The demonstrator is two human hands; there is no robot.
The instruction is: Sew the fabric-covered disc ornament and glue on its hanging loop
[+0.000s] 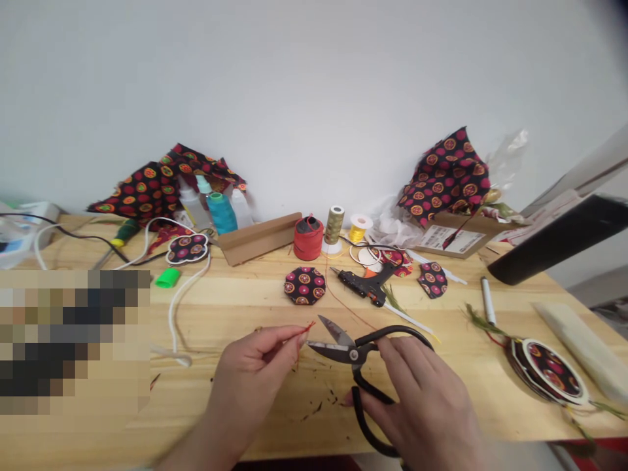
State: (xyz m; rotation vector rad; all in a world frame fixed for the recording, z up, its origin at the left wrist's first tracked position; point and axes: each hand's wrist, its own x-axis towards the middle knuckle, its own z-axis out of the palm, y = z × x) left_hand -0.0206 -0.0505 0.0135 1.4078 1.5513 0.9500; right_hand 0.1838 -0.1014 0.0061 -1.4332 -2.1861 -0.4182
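Pinching red thread [308, 329] between thumb and fingertips: left hand [258, 373], closed down, frayed thread end poking out past the fingers. Right hand [429, 392] curled round the black handles of the scissors [354, 355], fingers at upper loop, thumb at lower. Blades spread apart, tips pointing left, just beside the left fingertips and thread end; can't tell if blade touches thread. All this low over the wooden table [245, 278], near edge, dark scraps [318, 407] lying below the scissors.

Beyond the hands, middle: octagonal fabric piece [305, 286], lying flat; right of it, black glue gun [370, 282], nozzle pointing left. Behind: red roll [308, 242], olive thread spool [335, 226], yellow spool [359, 229] in a row. Thin reddish strand [343, 297] runs from near the spools toward the right hand.

Left side: flower-shaped piece [187, 249] with white rim, green cap [167, 278] near it. Right side: white marker [487, 301], round patterned ornament [552, 373] near the table's right edge
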